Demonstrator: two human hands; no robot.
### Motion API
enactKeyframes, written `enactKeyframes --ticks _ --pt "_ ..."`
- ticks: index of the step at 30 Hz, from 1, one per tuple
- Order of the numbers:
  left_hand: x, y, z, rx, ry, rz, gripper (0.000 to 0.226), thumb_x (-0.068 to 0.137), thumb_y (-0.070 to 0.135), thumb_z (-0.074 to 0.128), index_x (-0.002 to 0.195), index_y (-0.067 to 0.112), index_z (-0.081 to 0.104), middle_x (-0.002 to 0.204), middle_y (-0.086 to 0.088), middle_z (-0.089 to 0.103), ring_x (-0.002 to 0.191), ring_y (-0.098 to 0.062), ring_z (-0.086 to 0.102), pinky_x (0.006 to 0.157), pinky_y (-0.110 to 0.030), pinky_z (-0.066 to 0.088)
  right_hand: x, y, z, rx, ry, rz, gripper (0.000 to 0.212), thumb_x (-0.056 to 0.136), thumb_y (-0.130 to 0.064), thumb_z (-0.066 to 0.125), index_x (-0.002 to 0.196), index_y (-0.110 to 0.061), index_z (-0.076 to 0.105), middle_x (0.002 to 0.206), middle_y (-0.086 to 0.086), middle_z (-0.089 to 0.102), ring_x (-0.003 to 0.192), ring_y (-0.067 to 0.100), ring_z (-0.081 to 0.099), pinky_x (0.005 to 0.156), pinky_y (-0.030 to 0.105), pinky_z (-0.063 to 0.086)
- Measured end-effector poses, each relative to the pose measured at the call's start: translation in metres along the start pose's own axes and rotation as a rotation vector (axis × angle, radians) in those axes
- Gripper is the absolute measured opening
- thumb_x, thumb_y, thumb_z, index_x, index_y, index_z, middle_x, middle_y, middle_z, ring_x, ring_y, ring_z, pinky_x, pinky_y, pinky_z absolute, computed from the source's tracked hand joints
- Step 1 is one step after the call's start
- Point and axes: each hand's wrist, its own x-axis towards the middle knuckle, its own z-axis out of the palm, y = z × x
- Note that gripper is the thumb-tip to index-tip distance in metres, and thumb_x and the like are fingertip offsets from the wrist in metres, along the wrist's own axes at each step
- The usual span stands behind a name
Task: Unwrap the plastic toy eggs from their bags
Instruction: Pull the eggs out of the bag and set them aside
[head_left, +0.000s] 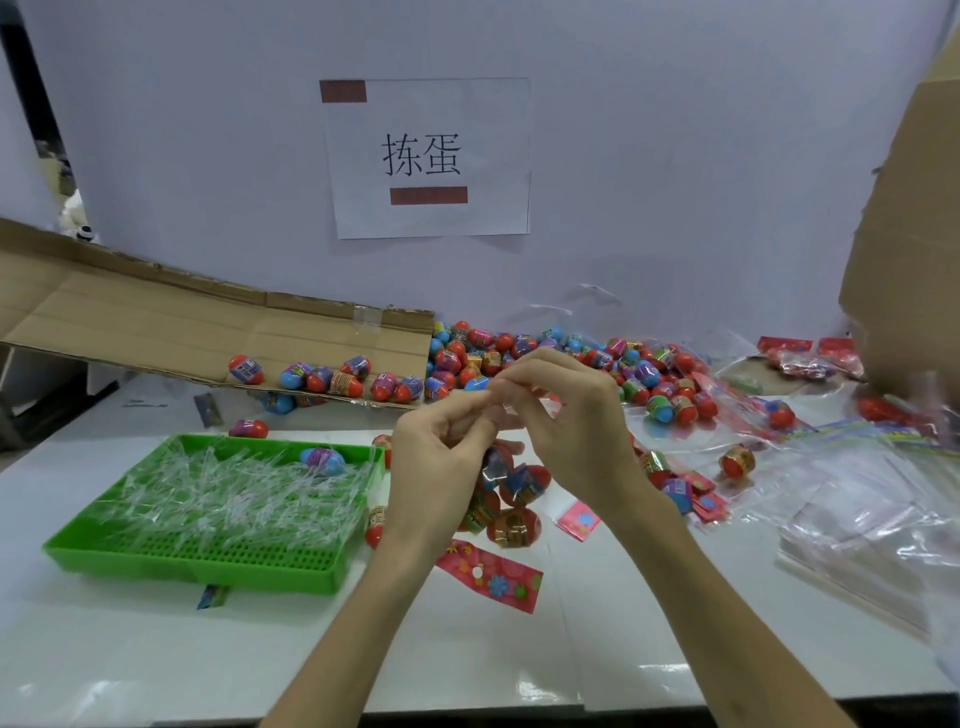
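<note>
My left hand (441, 452) and my right hand (566, 415) meet above the table's middle and pinch the top of a clear plastic bag (511, 483) between their fingertips. The bag hangs down below them with several red and blue toy eggs (524, 486) inside. A big heap of loose toy eggs (519, 358) lies behind my hands along the wall. More eggs (332, 376) rest on a flattened cardboard sheet (156, 322) at the left.
A green plastic tray (208, 561) at the left holds many clear plastic strips and one blue egg (322, 461). Empty clear bags (857, 499) and red header cards (491, 574) lie at the right and front. A cardboard box (909, 249) stands at the far right.
</note>
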Motion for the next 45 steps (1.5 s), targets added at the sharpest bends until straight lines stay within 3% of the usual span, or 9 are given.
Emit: enactKeyframes --ticks 8,18,20,23,29,31,35,39,45 --pt "-0.002 -0.003 0.008 0.000 0.030 -0.008 0.027 0.097 0.009 0.067 0.106 0.034 0.074 0.091 0.018 0.079 0.091 -0.003 0.075 0.077 -0.019 0.060 -0.005 0.004 0.016 -0.021 0.161 0.162 0.009 0.094 -0.007 0.070 0.086 -0.005 0.072 0.081 -0.002 0.066 0.073 0.000 0.057 0.070 0.005 0.047" --pt "-0.006 -0.022 -0.019 -0.244 0.313 -0.207 0.016 0.101 0.015 0.061 0.108 0.017 0.076 0.098 -0.001 0.080 0.089 -0.023 0.078 0.073 -0.035 0.064 0.023 0.126 -0.042 0.246 0.132 1.020 0.021 0.100 -0.012 0.062 0.083 -0.003 0.070 0.070 0.008 0.057 0.062 0.017 0.047 0.061 0.030 0.046" --pt "-0.005 -0.024 -0.025 -0.217 0.331 -0.216 0.017 0.102 0.017 0.060 0.111 0.017 0.075 0.099 0.000 0.080 0.087 -0.022 0.078 0.074 -0.038 0.064 0.023 0.152 -0.057 -0.285 -0.366 1.011 0.019 0.100 -0.007 0.056 0.085 0.000 0.066 0.085 0.021 0.062 0.073 0.027 0.055 0.074 0.037 0.047" --pt "-0.003 -0.029 -0.030 -0.196 0.325 -0.231 0.017 0.103 0.019 0.060 0.111 0.018 0.075 0.100 0.002 0.080 0.088 -0.021 0.078 0.067 -0.030 0.063 0.058 0.147 -0.082 -0.607 -0.993 0.735 0.056 0.105 -0.024 0.056 0.154 -0.007 0.036 0.158 0.016 0.041 0.140 0.032 0.045 0.118 0.042 0.034" --pt "-0.008 -0.032 -0.025 -0.185 0.305 -0.230 0.016 0.101 0.018 0.062 0.108 0.020 0.077 0.098 0.003 0.080 0.087 -0.019 0.079 0.063 -0.025 0.060 0.087 0.095 -0.117 0.889 -0.584 0.476 0.045 0.101 -0.043 0.051 0.142 -0.027 0.058 0.152 0.006 0.052 0.138 0.023 0.052 0.109 0.040 0.046" --pt "-0.009 -0.031 -0.024 -0.184 0.285 -0.233 0.016 0.101 0.018 0.062 0.106 0.022 0.077 0.098 0.002 0.080 0.086 -0.020 0.079 0.062 -0.024 0.060 0.075 0.100 -0.096 0.608 -0.503 0.662 0.039 0.105 -0.027 0.047 0.137 -0.012 0.062 0.144 0.015 0.058 0.135 0.029 0.053 0.109 0.040 0.046" --pt "-0.005 -0.029 -0.024 -0.194 0.280 -0.223 0.017 0.101 0.017 0.062 0.104 0.023 0.077 0.098 0.001 0.080 0.090 -0.022 0.078 0.066 -0.028 0.061 0.072 0.110 -0.084 -0.302 -1.025 0.714 0.052 0.096 -0.045 0.065 0.142 -0.022 0.056 0.146 -0.003 0.056 0.132 0.022 0.054 0.116 0.047 0.041" --pt "-0.007 -0.030 -0.017 -0.174 0.275 -0.225 0.016 0.102 0.018 0.062 0.106 0.023 0.077 0.097 0.002 0.081 0.091 -0.021 0.078 0.072 -0.035 0.063 0.083 0.089 -0.101 -0.097 -0.751 0.576 0.027 0.094 -0.046 0.062 0.113 -0.032 0.073 0.096 -0.010 0.077 0.087 0.012 0.074 0.092 0.042 0.059" --pt "-0.004 -0.021 -0.013 -0.237 0.297 -0.225 0.015 0.101 0.019 0.062 0.106 0.023 0.076 0.098 0.003 0.080 0.092 -0.018 0.078 0.067 -0.026 0.062 0.043 0.059 -0.069 0.519 -0.613 0.675 0.043 0.090 -0.050 0.061 0.120 -0.022 0.070 0.109 0.001 0.076 0.099 0.020 0.074 0.084 0.031 0.062"
